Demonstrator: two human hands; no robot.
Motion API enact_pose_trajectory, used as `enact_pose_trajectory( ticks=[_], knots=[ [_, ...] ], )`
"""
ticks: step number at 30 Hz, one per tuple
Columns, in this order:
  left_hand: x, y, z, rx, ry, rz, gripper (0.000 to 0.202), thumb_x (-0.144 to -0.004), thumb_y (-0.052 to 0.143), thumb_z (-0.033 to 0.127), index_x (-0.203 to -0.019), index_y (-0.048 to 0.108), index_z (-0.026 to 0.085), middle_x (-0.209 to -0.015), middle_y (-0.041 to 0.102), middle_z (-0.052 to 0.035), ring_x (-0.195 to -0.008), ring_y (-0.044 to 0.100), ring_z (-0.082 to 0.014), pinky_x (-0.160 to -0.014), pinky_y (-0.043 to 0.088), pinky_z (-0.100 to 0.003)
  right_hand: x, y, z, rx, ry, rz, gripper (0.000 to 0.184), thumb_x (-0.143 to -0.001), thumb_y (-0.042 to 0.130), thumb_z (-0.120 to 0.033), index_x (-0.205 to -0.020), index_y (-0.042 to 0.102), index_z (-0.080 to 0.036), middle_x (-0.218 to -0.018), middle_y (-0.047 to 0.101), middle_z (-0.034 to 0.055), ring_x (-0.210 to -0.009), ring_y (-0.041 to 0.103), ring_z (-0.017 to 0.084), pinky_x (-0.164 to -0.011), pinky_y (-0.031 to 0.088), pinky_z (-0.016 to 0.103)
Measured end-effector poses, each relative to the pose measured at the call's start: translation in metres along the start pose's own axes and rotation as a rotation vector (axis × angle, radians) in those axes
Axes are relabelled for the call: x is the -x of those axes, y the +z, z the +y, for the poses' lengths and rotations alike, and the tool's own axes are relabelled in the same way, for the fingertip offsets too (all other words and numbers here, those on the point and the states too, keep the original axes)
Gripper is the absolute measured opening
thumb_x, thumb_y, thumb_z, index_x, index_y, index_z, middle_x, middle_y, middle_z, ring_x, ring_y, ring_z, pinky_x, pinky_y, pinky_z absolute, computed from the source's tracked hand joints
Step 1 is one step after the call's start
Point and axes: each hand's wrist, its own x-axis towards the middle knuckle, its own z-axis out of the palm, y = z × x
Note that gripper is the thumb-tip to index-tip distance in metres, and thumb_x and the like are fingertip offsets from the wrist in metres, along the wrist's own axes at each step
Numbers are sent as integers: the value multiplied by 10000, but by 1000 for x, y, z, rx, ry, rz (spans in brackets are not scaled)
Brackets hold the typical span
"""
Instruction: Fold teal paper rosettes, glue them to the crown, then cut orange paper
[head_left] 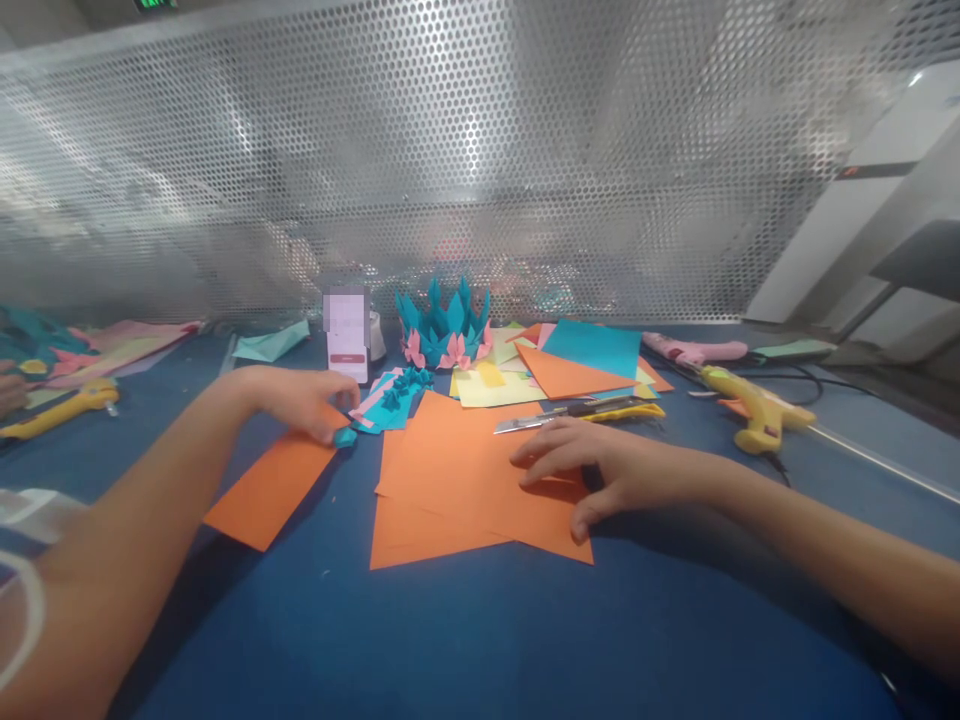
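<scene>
An orange paper strip (274,485) slants down from my left hand (304,400), whose thumb and fingers are closed on its upper end. A small teal paper scrap (344,438) is beside that thumb. On the blue table, several overlapping orange paper sheets (450,480) are stacked in front of me. Over their right side is my right hand (581,465), open with its fingers apart. A small black thing (592,477) shows between thumb and fingers, too hidden to name. Just beyond this hand lie a utility knife (536,421) and yellow-handled scissors (637,409).
A teal paper crown with pink flowers (444,330) stands at the back, beside an upright phone (347,335). Coloured paper (592,350) is piled behind the knife. Yellow (757,405) and pink (697,351) glue guns lie right. Another person's hand (10,390) is far left.
</scene>
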Motion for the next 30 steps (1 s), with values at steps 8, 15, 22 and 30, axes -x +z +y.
enact_pose_trajectory(
  ticks=[8, 15, 22, 30],
  knots=[
    [-7, 1, 16, 129, 172, -121, 388, -626, 615, 248, -1013, 606, 215, -1020, 598, -58, -914, 565, -203, -752, 432, -251, 1, 0, 0, 2, -5, -7, 506, -717, 687, -474, -1178, 619, -277, -1278, 559, 62, -1239, 427, 264, -1029, 293, 430],
    [-9, 1, 9, 202, 239, -122, 264, -726, 601, 326, -963, 670, 232, -980, 638, -33, -882, 586, -175, -764, 443, -244, 1, -1, 1, 6, -12, -4, 506, -720, 693, -455, -1186, 612, -275, -1282, 554, 53, -1241, 422, 251, -1034, 287, 411],
    [-24, 5, 13, 591, 151, 301, 407, -776, 538, 439, -1103, 560, 197, -1051, 640, -49, -942, 593, -180, -807, 466, -272, 1, -1, -1, -6, 8, -13, 503, -726, 676, -479, -1182, 617, -274, -1284, 552, 62, -1246, 413, 265, -1041, 277, 434],
    [-16, 0, -4, 139, -85, 226, 345, -643, 594, 402, -921, 610, 197, -981, 658, -66, -896, 602, -247, -721, 447, -291, 2, 0, 3, -19, 26, -14, 518, -723, 678, -482, -1201, 600, -299, -1299, 542, 41, -1270, 382, 265, -1057, 259, 439]
  ],
)
